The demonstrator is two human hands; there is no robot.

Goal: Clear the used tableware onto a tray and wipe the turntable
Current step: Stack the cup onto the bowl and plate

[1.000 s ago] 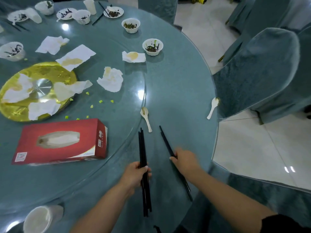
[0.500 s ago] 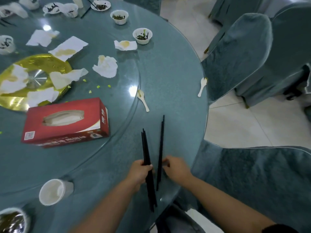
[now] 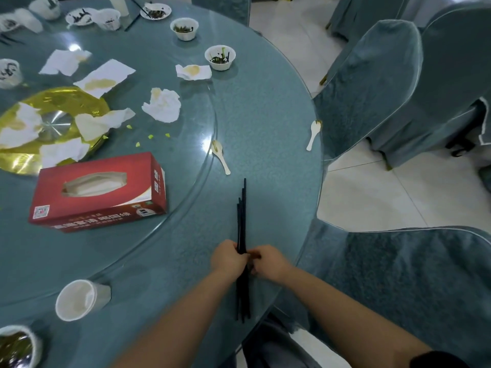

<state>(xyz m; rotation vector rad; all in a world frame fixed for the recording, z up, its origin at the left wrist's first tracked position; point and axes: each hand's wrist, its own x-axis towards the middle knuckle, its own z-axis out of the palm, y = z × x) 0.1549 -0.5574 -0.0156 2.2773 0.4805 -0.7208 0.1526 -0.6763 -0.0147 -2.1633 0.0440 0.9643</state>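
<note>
A bundle of black chopsticks (image 3: 242, 216) lies lengthwise near the table's front edge. My left hand (image 3: 229, 257) is shut on the bundle from the left, and my right hand (image 3: 268, 261) presses against it from the right, fingers closed on it. The glass turntable (image 3: 186, 107) carries stained paper napkins (image 3: 162, 105), a red tissue box (image 3: 101, 191) and small green scraps. Two white spoons (image 3: 221, 156) (image 3: 313, 134) lie on the outer ring. Dirty white bowls (image 3: 220, 57) (image 3: 184, 28) stand further back.
A tipped white paper cup (image 3: 79, 298) and a bowl with leftovers (image 3: 16, 345) sit at the near left. A gold disc (image 3: 66, 102) marks the turntable's centre. Covered chairs (image 3: 372, 83) (image 3: 403, 282) crowd the table's right side. More plates and cups (image 3: 106, 18) stand at the far edge.
My right hand has slid the single chopstick leftward and joined it to the pair in my left hand. All chopsticks now form one bundle between both hands.
</note>
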